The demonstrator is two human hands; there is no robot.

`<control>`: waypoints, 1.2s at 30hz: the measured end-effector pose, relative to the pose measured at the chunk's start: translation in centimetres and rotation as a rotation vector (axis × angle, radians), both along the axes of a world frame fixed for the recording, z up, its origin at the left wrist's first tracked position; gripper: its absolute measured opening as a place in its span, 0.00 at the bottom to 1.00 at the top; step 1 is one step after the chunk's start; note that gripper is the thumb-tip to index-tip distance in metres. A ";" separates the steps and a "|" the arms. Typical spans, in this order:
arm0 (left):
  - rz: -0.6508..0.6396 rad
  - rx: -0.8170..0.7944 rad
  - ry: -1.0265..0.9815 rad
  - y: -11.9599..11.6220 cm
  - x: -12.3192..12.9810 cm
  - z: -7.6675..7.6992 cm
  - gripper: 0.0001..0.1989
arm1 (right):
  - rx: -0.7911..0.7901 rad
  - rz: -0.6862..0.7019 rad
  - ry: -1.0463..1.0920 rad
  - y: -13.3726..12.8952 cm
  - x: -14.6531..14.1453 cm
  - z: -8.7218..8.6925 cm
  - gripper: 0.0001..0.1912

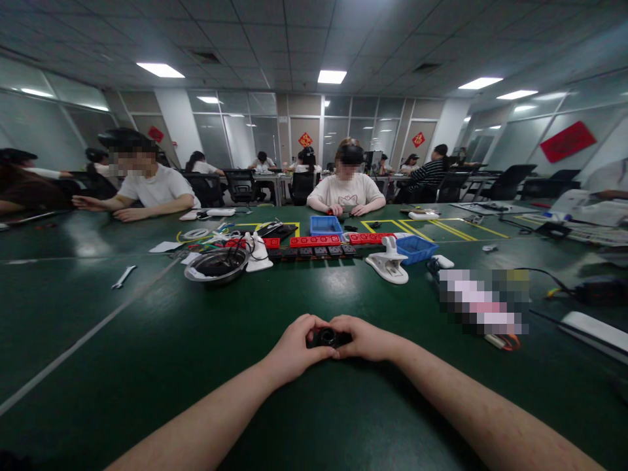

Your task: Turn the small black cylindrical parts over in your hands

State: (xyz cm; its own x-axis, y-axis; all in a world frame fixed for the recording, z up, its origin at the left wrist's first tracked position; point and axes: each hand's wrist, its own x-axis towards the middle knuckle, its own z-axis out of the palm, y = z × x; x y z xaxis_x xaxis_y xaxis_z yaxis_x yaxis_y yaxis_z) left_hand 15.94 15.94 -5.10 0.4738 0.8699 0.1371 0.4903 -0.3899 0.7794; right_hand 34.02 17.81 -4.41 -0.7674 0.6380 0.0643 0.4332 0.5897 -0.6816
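in the head view, i see two bare hands meeting over the green table (196, 366), nearer to the wearer than the metal bowl (216, 280) and off to its right. between them is a small black part (327, 337) with a round, ring-like front, held by both hands.

the left hand (293, 347) has its fingers bent over the top of the black part and its thumb along the underside, so it's only partly open, curled round that side. the right hand (366, 337) does much the same from the other side, fingers arched above, thumb below. the two hands touch or nearly touch at the tips; i can't tell which.

a wrench (123, 277) lies left of the metal bowl, well apart from it. just to the bowl's right stands a white clamp (258, 254), and beyond that run the red strips (314, 241) and the black strip (321, 251). farther right of the bowl are a white clip stand (390, 263) and a blue basket (417, 248); another blue tray (325, 226) sits behind the strips. past the bowl, across the table, a person in a pale shirt (346, 193) sits with both hands near the tabletop.
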 end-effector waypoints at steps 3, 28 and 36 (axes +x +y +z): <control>0.011 0.010 0.007 0.0 0.0 0.0 0.16 | -0.001 -0.025 -0.013 0.0 0.0 0.0 0.14; 0.078 0.047 0.014 0.0 0.3 -0.2 0.12 | 0.239 -0.182 -0.089 -0.8 -0.5 -0.7 0.20; 0.018 0.005 -0.001 -0.1 0.2 0.2 0.14 | 0.134 -0.044 -0.052 -0.1 0.2 -0.3 0.13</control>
